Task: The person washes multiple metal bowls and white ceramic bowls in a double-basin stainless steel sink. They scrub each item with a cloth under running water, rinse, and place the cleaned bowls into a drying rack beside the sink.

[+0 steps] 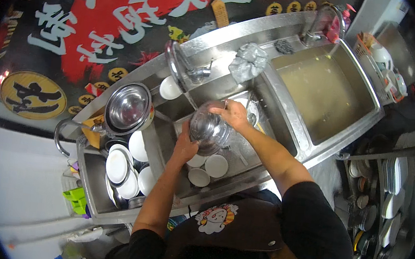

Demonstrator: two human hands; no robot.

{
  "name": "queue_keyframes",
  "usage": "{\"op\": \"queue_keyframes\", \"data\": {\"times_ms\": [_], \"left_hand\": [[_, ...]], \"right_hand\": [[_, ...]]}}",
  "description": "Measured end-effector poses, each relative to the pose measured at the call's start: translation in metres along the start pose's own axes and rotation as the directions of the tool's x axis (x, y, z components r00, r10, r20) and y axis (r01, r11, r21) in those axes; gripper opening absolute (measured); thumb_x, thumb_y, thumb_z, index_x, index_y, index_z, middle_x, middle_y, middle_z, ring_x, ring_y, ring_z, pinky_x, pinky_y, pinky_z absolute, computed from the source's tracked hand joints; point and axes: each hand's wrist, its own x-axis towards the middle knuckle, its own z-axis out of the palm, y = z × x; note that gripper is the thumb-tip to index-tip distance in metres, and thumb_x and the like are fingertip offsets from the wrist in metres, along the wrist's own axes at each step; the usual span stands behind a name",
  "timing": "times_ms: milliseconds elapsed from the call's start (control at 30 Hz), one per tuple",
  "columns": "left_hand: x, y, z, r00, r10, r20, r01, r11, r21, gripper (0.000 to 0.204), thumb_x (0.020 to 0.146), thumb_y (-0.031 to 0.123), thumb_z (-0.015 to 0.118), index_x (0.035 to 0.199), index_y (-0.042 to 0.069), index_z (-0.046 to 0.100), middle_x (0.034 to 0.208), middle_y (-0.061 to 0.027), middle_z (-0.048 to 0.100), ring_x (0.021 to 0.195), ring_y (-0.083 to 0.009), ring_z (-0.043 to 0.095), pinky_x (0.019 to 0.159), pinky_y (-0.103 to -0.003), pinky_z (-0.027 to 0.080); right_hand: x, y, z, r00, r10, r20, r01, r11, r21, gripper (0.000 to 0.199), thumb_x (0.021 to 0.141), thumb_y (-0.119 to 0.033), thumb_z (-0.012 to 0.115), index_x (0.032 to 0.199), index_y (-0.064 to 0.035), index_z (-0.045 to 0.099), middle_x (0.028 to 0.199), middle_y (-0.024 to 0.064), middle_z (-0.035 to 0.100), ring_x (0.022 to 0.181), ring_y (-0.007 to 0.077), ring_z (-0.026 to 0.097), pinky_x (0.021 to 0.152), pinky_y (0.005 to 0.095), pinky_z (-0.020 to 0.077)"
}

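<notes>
While gripped between hands, steel bowl tilts.

I count three sink basins in the steel worktop: the left basin, the middle basin and the right basin. Three taps rise behind them. Two steel bowls show: the one in my hands and a larger one upturned at the left. Three white bowls sit in the middle basin; about five white dishes fill the left one. One grey cloth lies on the rim.
</notes>
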Motion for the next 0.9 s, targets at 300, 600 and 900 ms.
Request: {"op": "queue_keyframes", "data": {"times_ms": [300,600,900], "left_hand": [[0.031,-0.077,0.014,0.848,-0.426,0.315,0.523,0.574,-0.630,0.047,0.080,0.022,0.068,0.117,-0.001,0.053,0.110,-0.0128,0.058,0.097,-0.0271,0.059,0.076,-0.042,0.050],[0.012,-0.046,0.004,0.843,-0.335,0.421,0.501,0.204,-0.841,0.051,0.070,0.005,0.053,0.119,-0.007,0.047,0.113,-0.0178,0.057,0.102,-0.0351,0.059,0.089,-0.050,0.050],[0.012,-0.034,0.021,0.859,-0.340,0.383,0.435,0.090,-0.896,0.041,0.081,0.024,0.050,0.113,-0.001,0.054,0.111,-0.0157,0.060,0.100,-0.0305,0.061,0.090,-0.044,0.049]], "right_hand": [[-0.046,-0.050,0.049,0.774,-0.626,-0.091,0.625,0.779,-0.040,0.050,0.081,-0.018,0.064,0.125,-0.0017,0.048,0.135,0.0197,0.045,0.122,0.0374,0.045,0.100,0.0446,0.0371],[-0.055,0.059,0.038,0.707,-0.631,0.319,0.674,0.464,-0.575,0.021,0.075,-0.027,0.065,0.087,-0.0112,0.070,0.107,0.0062,0.066,0.116,0.0194,0.053,0.108,0.0414,0.0285],[-0.075,0.041,0.072,0.692,-0.700,-0.175,0.652,0.711,-0.264,0.021,0.069,-0.016,0.060,0.087,-0.0065,0.067,0.086,0.0092,0.068,0.084,0.0274,0.064,0.075,0.0360,0.0525]]}}
